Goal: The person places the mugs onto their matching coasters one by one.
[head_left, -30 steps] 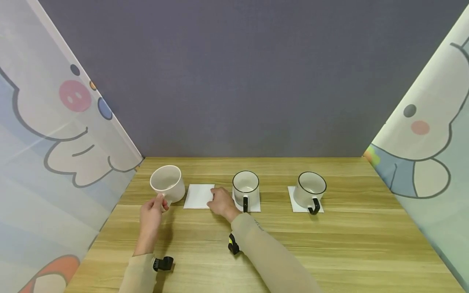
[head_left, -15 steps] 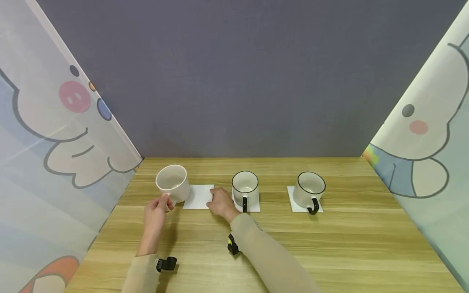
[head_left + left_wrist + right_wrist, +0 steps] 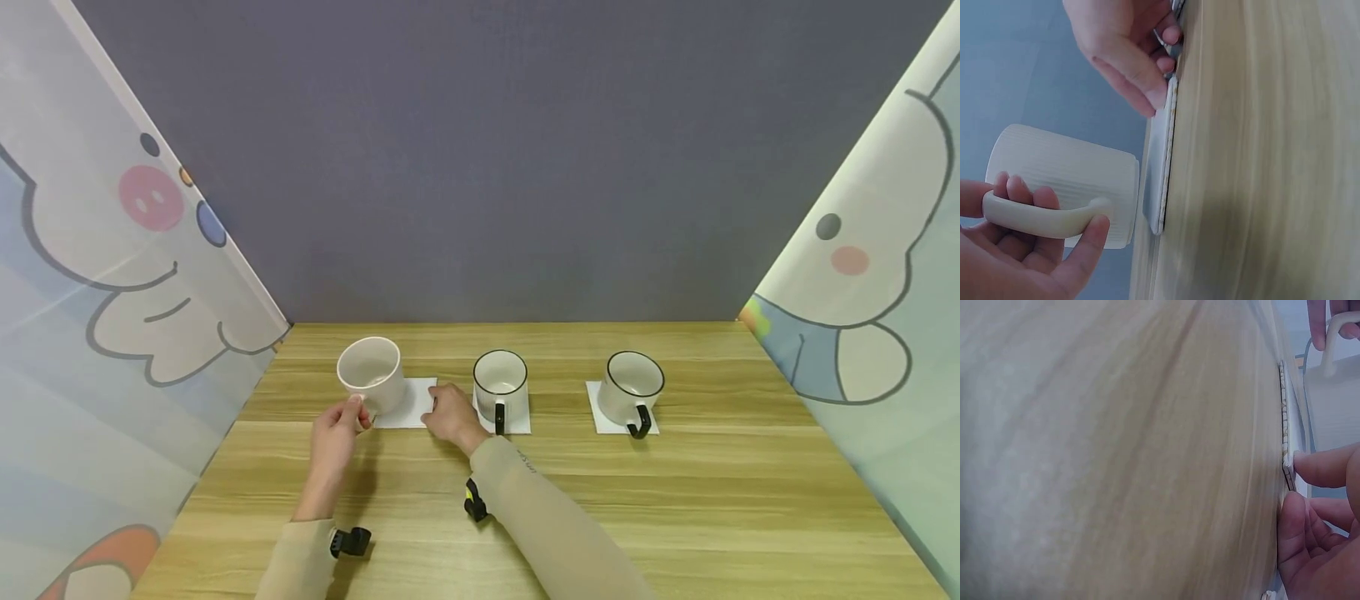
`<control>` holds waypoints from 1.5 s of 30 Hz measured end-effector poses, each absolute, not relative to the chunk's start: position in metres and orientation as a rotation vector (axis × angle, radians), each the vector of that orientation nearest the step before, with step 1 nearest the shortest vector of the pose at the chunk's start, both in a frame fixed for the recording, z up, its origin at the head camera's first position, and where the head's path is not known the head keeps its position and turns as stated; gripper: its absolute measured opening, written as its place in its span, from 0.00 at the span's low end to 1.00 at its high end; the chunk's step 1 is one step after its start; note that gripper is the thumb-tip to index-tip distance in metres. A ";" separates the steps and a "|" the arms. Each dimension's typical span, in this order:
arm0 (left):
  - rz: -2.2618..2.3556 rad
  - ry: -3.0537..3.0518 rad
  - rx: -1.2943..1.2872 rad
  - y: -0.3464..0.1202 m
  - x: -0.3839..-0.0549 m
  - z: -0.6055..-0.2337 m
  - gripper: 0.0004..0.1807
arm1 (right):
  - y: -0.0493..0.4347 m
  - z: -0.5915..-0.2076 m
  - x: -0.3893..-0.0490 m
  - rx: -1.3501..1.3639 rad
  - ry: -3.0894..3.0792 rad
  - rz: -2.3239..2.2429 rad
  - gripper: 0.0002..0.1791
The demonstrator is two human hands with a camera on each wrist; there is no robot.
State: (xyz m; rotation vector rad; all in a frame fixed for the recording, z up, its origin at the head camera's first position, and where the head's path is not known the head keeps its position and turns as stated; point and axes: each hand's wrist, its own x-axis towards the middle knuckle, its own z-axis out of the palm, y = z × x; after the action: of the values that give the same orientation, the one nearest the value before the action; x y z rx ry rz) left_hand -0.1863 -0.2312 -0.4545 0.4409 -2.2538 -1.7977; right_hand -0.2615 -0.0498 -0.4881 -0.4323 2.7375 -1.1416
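Observation:
My left hand (image 3: 335,437) pinches the handle of a plain white mug (image 3: 382,392), thumb and fingers curled round it. In the left wrist view the ribbed mug (image 3: 1063,162) has its base very close to the top face of a square white coaster (image 3: 1159,156); whether they touch is hard to tell. The mug covers the left part of that coaster (image 3: 420,404) in the head view. On the coaster's right edge, my right hand (image 3: 453,415) holds with thumb and fingertips; in the right wrist view, the thumb (image 3: 1329,469) lies on its corner.
Right of my right hand, a black-rimmed white mug (image 3: 501,379) with a black handle stands on a coaster (image 3: 522,423). A similar mug (image 3: 630,396) stands on a coaster (image 3: 596,408) further right. A grey partition (image 3: 510,208) rises behind the wooden table (image 3: 675,517).
My left hand has carried the plain white mug rightward, from beside the coaster to over its left part. My right hand has stayed at the coaster's right edge.

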 end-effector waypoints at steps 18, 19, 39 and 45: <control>-1.775 -2.273 0.349 -0.208 -0.188 -0.466 0.23 | -0.050 -0.487 -0.262 -0.420 2.772 -1.118 0.25; -1.763 -2.279 0.348 -0.207 -0.188 -0.466 0.23 | -0.050 -0.487 -0.262 -0.413 2.773 -1.121 0.25; -1.829 -2.283 0.382 -0.198 -0.189 -0.466 0.23 | -0.047 -0.477 -0.252 -0.413 2.767 -1.075 0.07; -1.813 -2.308 0.345 -0.201 -0.189 -0.466 0.23 | -0.043 -0.456 -0.235 -0.483 2.772 -0.943 0.04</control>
State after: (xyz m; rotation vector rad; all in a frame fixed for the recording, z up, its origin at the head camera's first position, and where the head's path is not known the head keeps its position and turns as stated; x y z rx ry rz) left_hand -0.1886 -0.2013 -0.4659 0.3448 -2.3085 -1.8125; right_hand -0.2353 -0.0426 -0.4561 -0.4832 2.7717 -0.9430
